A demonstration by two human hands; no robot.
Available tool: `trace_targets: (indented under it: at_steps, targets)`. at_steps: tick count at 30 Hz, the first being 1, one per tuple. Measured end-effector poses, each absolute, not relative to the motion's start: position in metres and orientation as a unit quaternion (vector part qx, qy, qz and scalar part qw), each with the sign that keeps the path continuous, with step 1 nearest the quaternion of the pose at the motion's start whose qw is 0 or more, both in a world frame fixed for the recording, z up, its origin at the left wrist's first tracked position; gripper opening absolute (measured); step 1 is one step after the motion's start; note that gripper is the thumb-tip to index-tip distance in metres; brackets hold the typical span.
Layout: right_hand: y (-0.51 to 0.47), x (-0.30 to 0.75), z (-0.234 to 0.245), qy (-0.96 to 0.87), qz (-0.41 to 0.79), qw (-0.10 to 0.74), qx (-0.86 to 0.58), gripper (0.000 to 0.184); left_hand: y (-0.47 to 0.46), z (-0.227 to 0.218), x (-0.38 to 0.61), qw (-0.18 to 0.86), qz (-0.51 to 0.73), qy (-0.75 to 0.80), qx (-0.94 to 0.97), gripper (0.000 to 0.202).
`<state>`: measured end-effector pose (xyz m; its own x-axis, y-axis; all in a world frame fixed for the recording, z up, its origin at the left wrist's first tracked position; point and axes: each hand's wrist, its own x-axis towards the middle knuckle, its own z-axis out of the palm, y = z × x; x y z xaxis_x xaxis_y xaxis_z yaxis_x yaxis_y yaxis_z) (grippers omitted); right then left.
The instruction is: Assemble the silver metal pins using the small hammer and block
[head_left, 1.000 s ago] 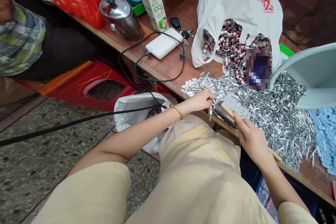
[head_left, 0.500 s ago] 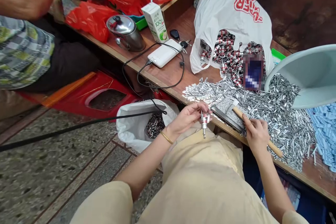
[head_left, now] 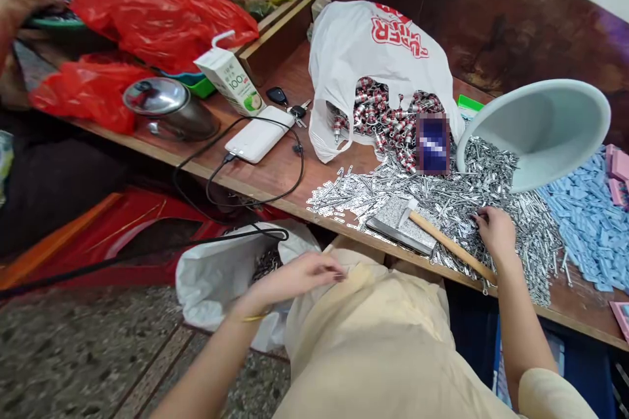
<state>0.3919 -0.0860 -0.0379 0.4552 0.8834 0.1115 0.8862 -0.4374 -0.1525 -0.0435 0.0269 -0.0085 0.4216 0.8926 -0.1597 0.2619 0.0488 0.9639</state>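
Since half a second ago, the right hand (head_left: pixel 496 232) has left the handle of the hammer (head_left: pixel 447 242) and shifted to the pile of small metal pieces (head_left: pixel 535 242). The left hand (head_left: pixel 307 273), which then held a red-and-silver part by the table edge, is now lower, between the white sack (head_left: pixel 201 281) and the person's lap.

The left hand's fingers are loosely bent; whether it has hold of anything, I cannot tell. The right hand's fingers are curled, fingertips down at the pile; whether a piece is pinched there, I cannot tell.

The hammer lies with its head on a speckled block (head_left: pixel 393 209), its handle slanting toward the table edge, just beside the right wrist. A dark metal bar (head_left: pixel 400 236) lies along the block's near side. Behind, red-and-silver parts (head_left: pixel 373 105) fill the mouth of a plastic bag (head_left: pixel 368 33), near a tilted grey bucket (head_left: pixel 565 124).
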Motion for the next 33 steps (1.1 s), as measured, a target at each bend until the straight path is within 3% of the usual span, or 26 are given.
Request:
trace_targets:
  at_steps: [3, 6, 8, 12, 15, 17, 20, 24, 28, 33]
  targets:
    - [-0.082, 0.382, -0.038, -0.51, -0.003, 0.121, -0.852, 0.038, 0.065, -0.005, 0.002, 0.542, 0.242, 0.401, 0.698, 0.008]
    - [-0.087, 0.376, -0.034, -0.52, -0.011, 0.156, -0.839, 0.045, 0.135, -0.002, 0.058, 0.298, 0.252, 0.37, 0.843, 0.038]
    - [-0.094, 0.375, -0.032, -0.509, 0.0, 0.183, -0.841, 0.048, 0.176, -0.004, 0.086, 0.201, 0.234, 0.365, 0.879, 0.046]
    - [-0.109, 0.377, -0.031, -0.47, 0.053, 0.236, -0.849, 0.045, 0.199, -0.017, 0.094, 0.158, 0.192, 0.339, 0.907, 0.027]
    - [-0.114, 0.376, -0.032, -0.476, 0.044, 0.241, -0.845, 0.041, 0.176, -0.028, 0.07, 0.2, 0.195, 0.359, 0.89, 0.014]
    - [-0.111, 0.373, -0.032, -0.489, 0.015, 0.232, -0.841, 0.037, 0.157, -0.033, 0.052, 0.26, 0.249, 0.408, 0.839, 0.016]
    - [-0.1, 0.367, -0.034, -0.508, -0.009, 0.226, -0.831, 0.032, 0.139, -0.033, 0.031, 0.439, 0.342, 0.452, 0.697, 0.031]
    - [-0.089, 0.357, -0.033, -0.486, 0.011, 0.264, -0.833, 0.038, 0.122, -0.023, 0.013, 0.63, 0.405, 0.379, 0.543, 0.055]
    - [-0.085, 0.33, -0.021, -0.458, 0.044, 0.359, -0.812, 0.038, 0.098, -0.018, 0.006, 0.685, 0.401, 0.383, 0.472, 0.058]
    - [-0.068, 0.245, 0.005, -0.501, 0.224, 0.46, -0.698, 0.028, 0.058, -0.025, 0.02, 0.7, 0.394, 0.374, 0.464, 0.055]
